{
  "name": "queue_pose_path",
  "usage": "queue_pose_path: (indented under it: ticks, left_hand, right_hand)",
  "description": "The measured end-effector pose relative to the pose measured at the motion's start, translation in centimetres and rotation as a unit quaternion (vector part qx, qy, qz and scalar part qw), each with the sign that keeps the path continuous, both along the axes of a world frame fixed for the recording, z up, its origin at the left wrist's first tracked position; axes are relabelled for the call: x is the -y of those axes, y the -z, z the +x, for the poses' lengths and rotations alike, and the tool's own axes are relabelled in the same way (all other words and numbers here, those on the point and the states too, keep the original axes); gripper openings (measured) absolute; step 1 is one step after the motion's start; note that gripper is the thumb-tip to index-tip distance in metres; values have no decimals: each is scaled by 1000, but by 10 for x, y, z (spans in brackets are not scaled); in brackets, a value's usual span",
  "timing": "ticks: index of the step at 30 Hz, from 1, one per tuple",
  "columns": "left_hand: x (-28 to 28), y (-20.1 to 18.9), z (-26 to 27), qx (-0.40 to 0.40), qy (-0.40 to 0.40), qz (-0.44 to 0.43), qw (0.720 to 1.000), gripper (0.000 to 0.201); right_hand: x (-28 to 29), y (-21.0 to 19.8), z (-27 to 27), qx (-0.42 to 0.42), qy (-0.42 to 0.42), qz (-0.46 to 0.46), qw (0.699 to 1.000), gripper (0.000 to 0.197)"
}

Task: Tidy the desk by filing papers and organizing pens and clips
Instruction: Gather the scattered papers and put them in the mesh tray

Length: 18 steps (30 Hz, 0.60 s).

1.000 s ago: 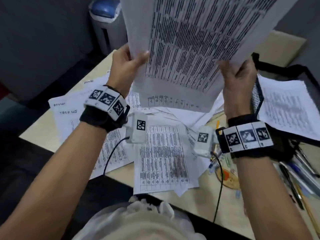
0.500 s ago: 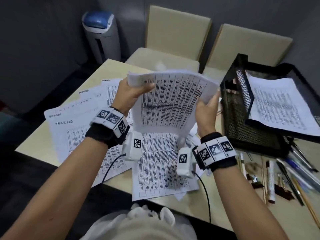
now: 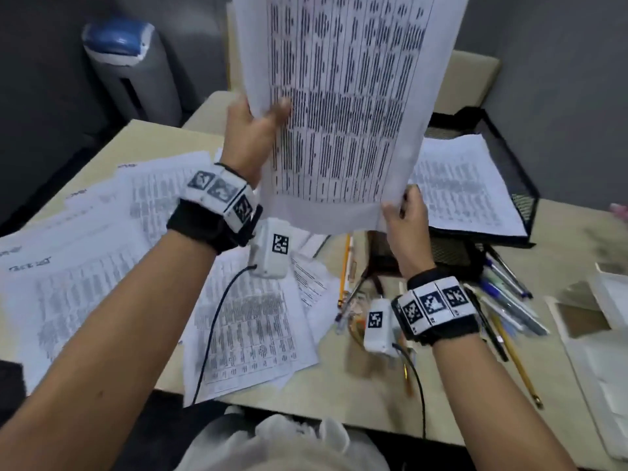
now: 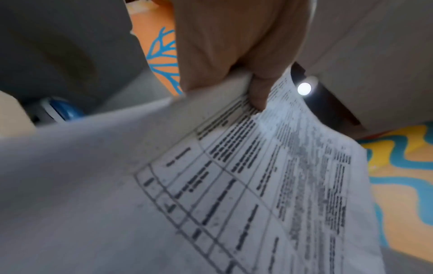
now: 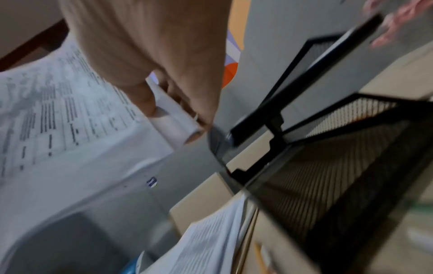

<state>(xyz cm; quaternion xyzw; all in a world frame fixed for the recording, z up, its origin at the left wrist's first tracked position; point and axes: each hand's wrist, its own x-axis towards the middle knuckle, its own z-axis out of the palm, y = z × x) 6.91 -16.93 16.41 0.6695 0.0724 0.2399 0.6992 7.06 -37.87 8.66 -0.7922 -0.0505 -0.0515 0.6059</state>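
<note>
I hold a printed sheet with a table (image 3: 343, 107) upright in the air above the desk. My left hand (image 3: 253, 125) pinches its left edge, thumb on the printed face (image 4: 256, 92). At the lower right corner my right hand (image 3: 404, 215) grips the sheet, whose corner curls into a roll (image 5: 178, 126) between thumb and fingers. Just right of the sheet stands a black mesh paper tray (image 3: 520, 205) holding printed sheets (image 3: 455, 185). More printed papers (image 3: 102, 253) lie spread over the desk's left half. Pens and pencils (image 3: 503, 300) lie by the tray's base.
A grey bin with a blue lid (image 3: 129, 69) stands on the floor beyond the desk's left corner. Beige chairs (image 3: 472, 76) are behind the desk. White trays or boxes (image 3: 605, 334) sit at the right edge. A pencil (image 3: 345, 266) lies mid-desk.
The sheet rose from low over the desk to high in front of the camera and shifted right toward the mesh tray. Both hands kept their hold, and the right hand is now at its lower corner.
</note>
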Motion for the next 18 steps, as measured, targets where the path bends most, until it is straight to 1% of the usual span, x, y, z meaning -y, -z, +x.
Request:
queue_pose_path:
  ticks: [1, 2, 4, 5, 6, 7, 9, 10, 11, 14, 16, 18]
  left_hand:
    - [16, -9, 14, -5, 7, -5, 1000, 16]
    - [34, -14, 27, -21, 16, -5, 1000, 25]
    - [70, -17, 47, -77, 49, 11, 996, 44]
    - [88, -12, 54, -109, 74, 34, 991, 51]
    - [107, -4, 60, -133, 95, 75, 984, 59]
    - [126, 4, 63, -145, 109, 128, 975, 67]
    - [159, 23, 67, -146, 128, 211, 958, 77]
    - [174, 31, 68, -148, 140, 248, 947, 78]
    - [187, 38, 73, -160, 156, 290, 931, 75]
    - [210, 57, 86, -209, 183, 414, 867, 56]
    - [220, 67, 92, -242, 177, 469, 831, 47]
    - [225, 76, 95, -279, 154, 524, 790, 42]
  right_hand:
    - [18, -7, 5, 17, 27, -16, 999, 10]
    - [36, -16, 10, 32, 62, -27, 997, 13]
    - [73, -32, 26, 51, 145, -37, 987, 24]
    - [91, -37, 34, 54, 179, -42, 981, 24]
    - [108, -41, 42, 51, 203, -57, 976, 21]
    - [123, -42, 50, 40, 218, -80, 972, 19]
    - [147, -40, 65, -7, 229, -132, 964, 24]
    - [157, -37, 72, -35, 228, -154, 961, 29]
    - [166, -33, 80, -62, 220, -177, 957, 34]
    - [177, -20, 94, -110, 183, -265, 940, 35]
    - [179, -11, 99, -125, 170, -319, 924, 37]
    - [178, -3, 101, -127, 153, -377, 905, 44]
